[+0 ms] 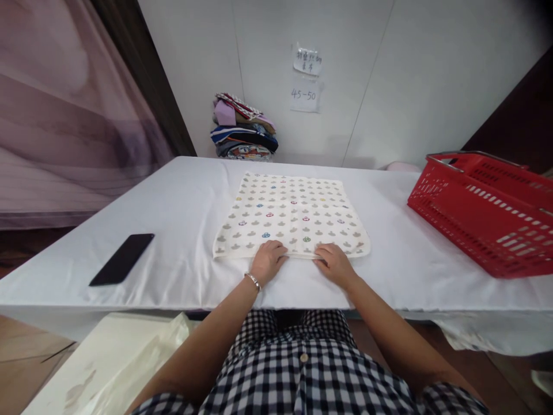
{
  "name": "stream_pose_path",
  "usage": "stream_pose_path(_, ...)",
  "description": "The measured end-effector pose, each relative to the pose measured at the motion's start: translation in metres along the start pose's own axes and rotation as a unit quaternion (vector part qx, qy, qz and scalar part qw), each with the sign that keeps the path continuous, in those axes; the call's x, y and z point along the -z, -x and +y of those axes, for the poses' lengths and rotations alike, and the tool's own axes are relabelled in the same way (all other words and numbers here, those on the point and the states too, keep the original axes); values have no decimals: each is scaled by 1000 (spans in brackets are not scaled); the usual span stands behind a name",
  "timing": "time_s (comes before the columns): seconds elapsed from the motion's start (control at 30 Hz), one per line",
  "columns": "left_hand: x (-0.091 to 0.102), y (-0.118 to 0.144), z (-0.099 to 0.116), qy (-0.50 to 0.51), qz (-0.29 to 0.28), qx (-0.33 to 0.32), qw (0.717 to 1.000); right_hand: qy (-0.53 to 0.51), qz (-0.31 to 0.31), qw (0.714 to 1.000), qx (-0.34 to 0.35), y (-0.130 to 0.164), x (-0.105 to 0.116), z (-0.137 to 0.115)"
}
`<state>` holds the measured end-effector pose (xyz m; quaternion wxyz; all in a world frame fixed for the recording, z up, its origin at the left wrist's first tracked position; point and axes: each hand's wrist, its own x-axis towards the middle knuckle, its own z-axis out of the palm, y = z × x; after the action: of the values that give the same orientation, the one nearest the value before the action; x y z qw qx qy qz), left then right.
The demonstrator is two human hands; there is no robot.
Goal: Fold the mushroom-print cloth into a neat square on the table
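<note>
A cream cloth (288, 213) printed with rows of small grey and coloured motifs lies flat, folded into a rough rectangle, on the white-covered table. Along its near edge more than one layer shows. My left hand (268, 260), with a bracelet at the wrist, grips that edge just left of the middle, fingers on top and thumb at the rim. To the right of it, my right hand (334, 263) pinches the same edge in a similar way. The undersides of the fingers are hidden.
A black phone-like slab (121, 259) lies at the table's left. On the right stands a red perforated plastic basket (479, 210). Folded fabrics are piled in a stack (244, 129) beyond the far edge, against a wall with paper signs (305, 95). The white tablecloth (181, 230) is slightly wrinkled.
</note>
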<state>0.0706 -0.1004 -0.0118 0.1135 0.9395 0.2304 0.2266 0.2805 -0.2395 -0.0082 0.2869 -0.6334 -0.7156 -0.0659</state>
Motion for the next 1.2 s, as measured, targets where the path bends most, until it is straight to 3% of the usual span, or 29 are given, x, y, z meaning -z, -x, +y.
stream_pose_path(0.6, 2, -5, 4, -25, -4, -6, 1000, 44, 25, 999, -4, 0, -5, 2)
stream_pose_path(0.8, 3, -4, 5, -49, -21, -28, 998, 60, -17, 998, -10, 0, -4, 2)
stream_pose_path(1.2, 30, 21, -13, -107, -37, -2, 994, 26, -7, 1000, 15, 9, -9, 12)
